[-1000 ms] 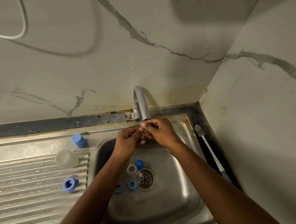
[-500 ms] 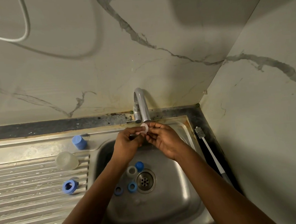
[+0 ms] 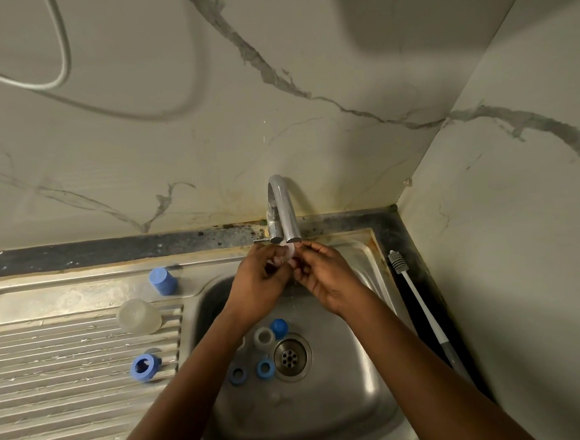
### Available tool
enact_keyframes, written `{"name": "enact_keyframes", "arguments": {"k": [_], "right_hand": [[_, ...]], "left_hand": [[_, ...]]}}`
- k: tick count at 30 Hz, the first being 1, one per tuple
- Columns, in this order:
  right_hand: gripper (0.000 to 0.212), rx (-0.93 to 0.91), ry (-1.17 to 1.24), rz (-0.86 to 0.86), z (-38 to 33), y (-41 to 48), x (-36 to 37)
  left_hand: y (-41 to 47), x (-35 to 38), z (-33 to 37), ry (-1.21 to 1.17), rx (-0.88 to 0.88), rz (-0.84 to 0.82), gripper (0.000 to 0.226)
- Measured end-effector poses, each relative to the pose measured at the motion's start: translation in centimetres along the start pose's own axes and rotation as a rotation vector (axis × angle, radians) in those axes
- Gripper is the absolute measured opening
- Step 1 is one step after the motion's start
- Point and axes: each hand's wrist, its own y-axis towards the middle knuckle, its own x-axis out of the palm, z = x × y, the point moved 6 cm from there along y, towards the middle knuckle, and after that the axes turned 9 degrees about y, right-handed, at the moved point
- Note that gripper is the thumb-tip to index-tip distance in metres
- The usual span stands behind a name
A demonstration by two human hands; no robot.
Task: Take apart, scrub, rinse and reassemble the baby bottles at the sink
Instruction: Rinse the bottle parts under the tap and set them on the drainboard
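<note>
One sink (image 3: 371, 379) lies below both hands, its drainboard (image 3: 53, 391) stretching off beyond the left hand (image 3: 258, 284). The tap (image 3: 282, 210) curves down from the wall, its mouth just above the fingertips. A brush (image 3: 421, 303) lies along the sink's edge, outside the right hand (image 3: 327, 279). The hands meet under the tap, fingers curled, and together they pinch a pale piece (image 3: 291, 250) between thumbs and fingertips; it is too small to tell what part it is.

Well to the left of the left hand, a clear cup (image 3: 138, 315) lies on its side on the drainboard, with a blue cap (image 3: 163, 281) just beyond it and a blue collar (image 3: 145, 367) nearer the person. Under the wrists, beside the drain (image 3: 292, 357), sit two blue rings (image 3: 238, 374), a clear ring (image 3: 264, 336) and a blue knob (image 3: 279, 327) touching it.
</note>
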Motion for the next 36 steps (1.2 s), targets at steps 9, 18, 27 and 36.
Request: {"name": "enact_keyframes", "arguments": {"k": [9, 18, 27, 36], "right_hand": [[0.023, 0.033, -0.144, 0.085, 0.0, -0.3, -0.9], [0.015, 0.051, -0.172, 0.053, 0.0, -0.3, -0.1], [0.024, 0.062, 0.029, -0.087, 0.1, -0.7, 0.0], [0.011, -0.081, -0.109, -0.024, -0.9, -0.8, -0.7]], "left_hand": [[-0.2, -0.2, -0.1, -0.173, -0.023, 0.084, 0.012], [-0.1, -0.6, 0.0, -0.344, -0.068, 0.048, 0.034], [-0.2, -0.1, -1.6, -0.693, -0.278, 0.089, 0.013], [-0.9, 0.3, -2.8, -0.689, -0.344, 0.091, 0.017]]}}
